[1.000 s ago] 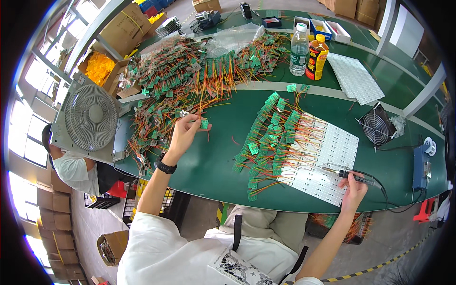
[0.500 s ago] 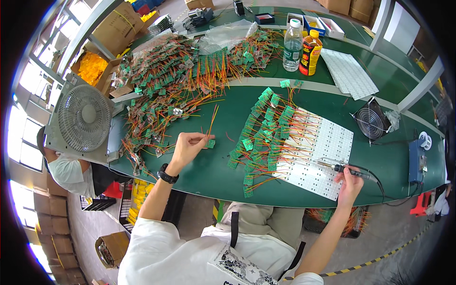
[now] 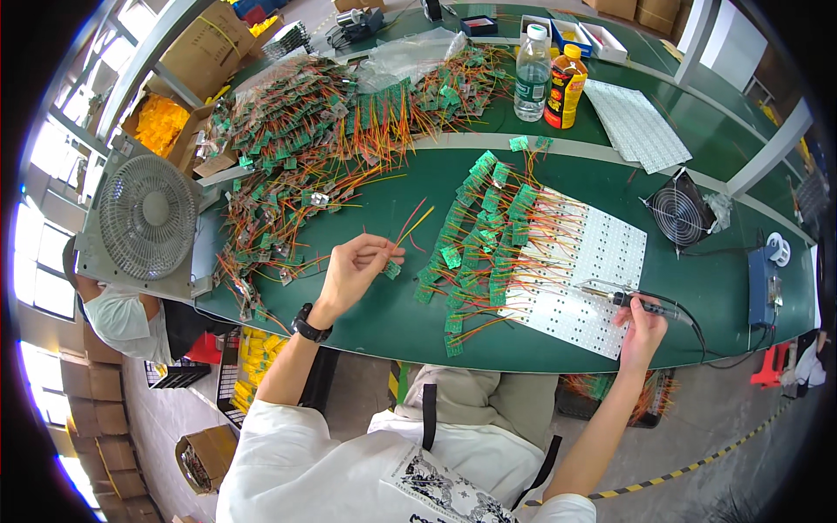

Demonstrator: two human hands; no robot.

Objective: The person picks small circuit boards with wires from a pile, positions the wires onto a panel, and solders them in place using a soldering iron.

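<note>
Over the green tabletop, my left hand [image 3: 359, 266] pinches the wires of a small green circuit board [image 3: 391, 271]; red and yellow wire ends stick up past the fingers. My right hand [image 3: 642, 325] grips a soldering iron [image 3: 622, 299] by its dark handle, its metal tip pointing left above a white perforated panel [image 3: 602, 261]. Between the hands, rows of green circuit boards [image 3: 471, 240] lie with their red and yellow wires reaching onto the panel's left part. Left of my left hand spreads a loose scatter of wired boards [image 3: 270, 218].
A big heap of wired boards [image 3: 288, 105] fills the back left, beside a grey fan [image 3: 148, 218]. Behind the panel stand a clear bottle [image 3: 531, 78] and a yellow-capped bottle [image 3: 566, 91]. A small black fan [image 3: 680, 213] and a blue soldering station [image 3: 764, 283] are at right.
My left hand has shifted slightly right and turned, so the wires now lean right and the board sits lower, partly behind the fingers. The right hand with the soldering iron stays nearly in place.
</note>
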